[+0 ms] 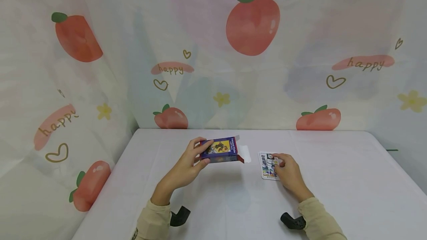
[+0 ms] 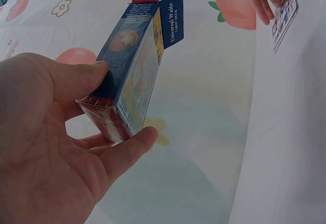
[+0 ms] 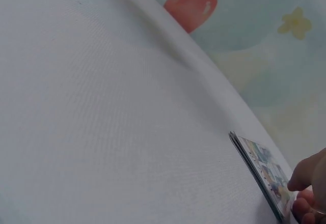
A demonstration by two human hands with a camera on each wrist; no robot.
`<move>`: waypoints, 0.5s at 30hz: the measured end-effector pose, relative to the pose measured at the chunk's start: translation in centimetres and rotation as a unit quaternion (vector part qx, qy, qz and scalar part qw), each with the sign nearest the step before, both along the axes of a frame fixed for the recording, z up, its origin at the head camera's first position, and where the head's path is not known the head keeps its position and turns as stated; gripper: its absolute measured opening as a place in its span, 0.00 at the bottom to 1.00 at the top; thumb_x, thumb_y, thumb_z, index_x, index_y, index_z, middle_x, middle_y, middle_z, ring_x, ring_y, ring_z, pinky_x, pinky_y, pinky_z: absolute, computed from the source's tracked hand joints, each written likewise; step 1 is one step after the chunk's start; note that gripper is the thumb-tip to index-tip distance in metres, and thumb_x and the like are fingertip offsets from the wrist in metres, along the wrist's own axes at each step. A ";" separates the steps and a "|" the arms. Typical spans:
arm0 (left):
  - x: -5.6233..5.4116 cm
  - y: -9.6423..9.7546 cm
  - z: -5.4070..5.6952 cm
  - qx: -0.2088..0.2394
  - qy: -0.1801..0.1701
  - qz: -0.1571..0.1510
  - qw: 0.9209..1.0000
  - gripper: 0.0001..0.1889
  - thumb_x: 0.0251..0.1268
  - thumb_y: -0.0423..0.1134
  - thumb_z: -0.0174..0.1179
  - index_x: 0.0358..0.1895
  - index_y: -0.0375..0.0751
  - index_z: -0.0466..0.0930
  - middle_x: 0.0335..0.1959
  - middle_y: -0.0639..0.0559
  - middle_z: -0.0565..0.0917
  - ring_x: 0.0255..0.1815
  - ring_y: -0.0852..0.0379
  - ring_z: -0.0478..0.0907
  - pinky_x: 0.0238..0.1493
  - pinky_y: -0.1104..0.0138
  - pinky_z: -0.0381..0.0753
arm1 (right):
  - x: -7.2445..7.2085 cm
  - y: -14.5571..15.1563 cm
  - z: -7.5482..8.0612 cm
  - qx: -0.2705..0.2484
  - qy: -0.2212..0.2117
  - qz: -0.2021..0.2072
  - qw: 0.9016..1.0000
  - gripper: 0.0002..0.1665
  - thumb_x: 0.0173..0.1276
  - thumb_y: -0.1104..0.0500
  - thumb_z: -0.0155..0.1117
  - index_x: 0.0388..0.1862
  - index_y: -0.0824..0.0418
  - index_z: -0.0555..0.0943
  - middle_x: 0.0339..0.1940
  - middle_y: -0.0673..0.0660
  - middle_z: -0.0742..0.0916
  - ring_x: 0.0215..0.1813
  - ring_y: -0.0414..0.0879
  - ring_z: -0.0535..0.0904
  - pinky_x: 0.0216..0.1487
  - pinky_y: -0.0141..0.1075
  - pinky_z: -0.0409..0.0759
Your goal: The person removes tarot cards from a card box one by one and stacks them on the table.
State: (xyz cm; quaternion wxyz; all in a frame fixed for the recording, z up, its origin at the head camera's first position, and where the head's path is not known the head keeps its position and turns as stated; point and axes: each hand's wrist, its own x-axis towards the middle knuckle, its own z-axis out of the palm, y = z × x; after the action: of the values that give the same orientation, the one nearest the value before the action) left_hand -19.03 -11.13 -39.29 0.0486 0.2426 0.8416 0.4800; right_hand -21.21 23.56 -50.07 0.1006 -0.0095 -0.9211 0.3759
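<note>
In the head view my left hand point(image 1: 181, 171) grips a blue and red tarot deck box point(image 1: 218, 148) above the table, thumb on one side and fingers on the other. The box's right end has its flaps point(image 1: 245, 154) folded out. Lettering on the blue flap point(image 2: 173, 23) reads "Universal Waite Tarot Deck" in the left wrist view. To the right, my right hand point(image 1: 291, 171) pinches a thin stack of tarot cards point(image 1: 268, 166) by its right side. The stack's picture face and layered edge point(image 3: 257, 175) show in the right wrist view, with fingertips at its far side.
A white cloth covers the table point(image 1: 227, 210). Behind it hangs a backdrop point(image 1: 207, 21) printed with red fruit, hearts and "happy". Black curved pieces point(image 1: 180, 216) stick out at both beige sleeves point(image 1: 321, 219).
</note>
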 end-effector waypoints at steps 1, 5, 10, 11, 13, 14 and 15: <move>0.0 0.0 0.0 0.000 0.001 -0.001 1.000 0.29 0.76 0.35 0.56 0.78 0.45 0.63 0.78 0.38 0.53 0.75 0.36 0.62 0.70 0.40 0.72 | 0.0 0.0 0.0 0.001 0.000 -0.001 1.000 0.27 0.60 0.73 0.57 0.60 0.71 0.80 0.52 0.70 0.80 0.41 0.51 0.74 0.37 0.32 0.69; -0.1 0.0 -0.1 0.001 0.002 -0.002 1.000 0.29 0.76 0.35 0.56 0.78 0.44 0.63 0.78 0.38 0.53 0.75 0.36 0.62 0.70 0.40 0.72 | -0.1 0.1 0.0 -0.003 -0.005 -0.003 1.000 0.25 0.64 0.71 0.58 0.61 0.70 0.80 0.48 0.68 0.80 0.41 0.50 0.73 0.36 0.32 0.69; -0.1 -0.1 -0.1 0.004 0.000 -0.004 1.000 0.29 0.76 0.35 0.56 0.78 0.44 0.63 0.78 0.39 0.53 0.75 0.36 0.62 0.70 0.40 0.71 | -0.1 0.2 0.1 -0.010 -0.011 0.000 1.000 0.22 0.68 0.68 0.58 0.62 0.70 0.79 0.43 0.66 0.80 0.40 0.49 0.72 0.36 0.32 0.69; -0.1 -0.1 -0.1 0.005 -0.001 -0.004 1.000 0.29 0.76 0.35 0.56 0.78 0.44 0.63 0.78 0.39 0.53 0.75 0.36 0.62 0.70 0.40 0.71 | -0.1 0.2 0.1 -0.011 -0.013 0.000 1.000 0.22 0.69 0.67 0.58 0.62 0.70 0.79 0.43 0.65 0.80 0.40 0.49 0.72 0.36 0.32 0.69; -0.1 -0.1 -0.1 0.006 0.000 -0.005 1.000 0.29 0.76 0.35 0.56 0.78 0.44 0.63 0.78 0.39 0.53 0.75 0.36 0.62 0.71 0.41 0.71 | -0.1 0.2 0.1 -0.014 -0.016 0.000 1.000 0.22 0.70 0.67 0.58 0.62 0.70 0.79 0.42 0.65 0.79 0.39 0.48 0.72 0.35 0.32 0.68; -0.1 -0.1 -0.1 0.007 0.000 -0.005 1.000 0.29 0.76 0.35 0.56 0.78 0.44 0.63 0.77 0.38 0.53 0.75 0.36 0.62 0.71 0.41 0.71 | -0.1 0.2 0.1 -0.016 -0.017 0.000 1.000 0.22 0.70 0.66 0.58 0.62 0.70 0.79 0.42 0.65 0.79 0.39 0.48 0.72 0.35 0.32 0.68; -0.1 -0.1 0.0 0.008 0.001 -0.005 1.000 0.29 0.76 0.36 0.56 0.78 0.43 0.63 0.77 0.38 0.53 0.75 0.36 0.62 0.71 0.41 0.71 | -0.1 0.2 0.2 -0.017 -0.018 0.000 1.000 0.22 0.70 0.66 0.58 0.62 0.70 0.79 0.42 0.65 0.79 0.39 0.48 0.72 0.35 0.32 0.68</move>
State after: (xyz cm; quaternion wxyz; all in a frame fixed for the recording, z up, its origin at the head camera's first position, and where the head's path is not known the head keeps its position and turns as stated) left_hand -19.10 -11.23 -39.33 0.0487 0.2478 0.8367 0.4859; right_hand -21.26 23.73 -49.91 0.0835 -0.0182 -0.9163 0.3912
